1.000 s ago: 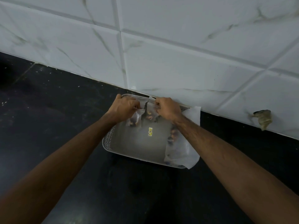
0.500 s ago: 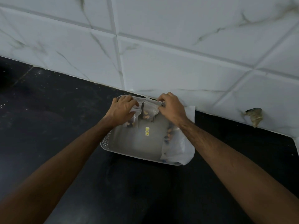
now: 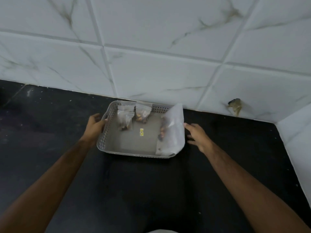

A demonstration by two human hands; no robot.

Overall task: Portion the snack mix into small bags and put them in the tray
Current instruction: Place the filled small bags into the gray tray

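Observation:
A grey perforated tray (image 3: pixel 107 138) sits on the black counter against the tiled wall. Two small clear bags of snack mix lean at its far end: the left small bag (image 3: pixel 125 119) and the right small bag (image 3: pixel 143 113). A large white bag of snack mix (image 3: pixel 173 132) lies along the tray's right side, some mix visible at its inner edge. My left hand (image 3: pixel 96 123) touches the tray's left handle rim with relaxed fingers. My right hand (image 3: pixel 197 135) hovers just right of the large bag, fingers spread, holding nothing.
A small yellow sticker (image 3: pixel 141 132) marks the tray floor. The black counter (image 3: pixel 151 190) stretches wide in front of the tray. The white tiled wall (image 3: pixel 168 73) rises behind, and a side wall (image 3: pixel 296 140) closes the right. A stain or damaged spot (image 3: pixel 235 105) shows on the wall.
Both hands let go of the small bags at the tray's far end and drew apart: the left to the tray's left rim, the right past the large bag.

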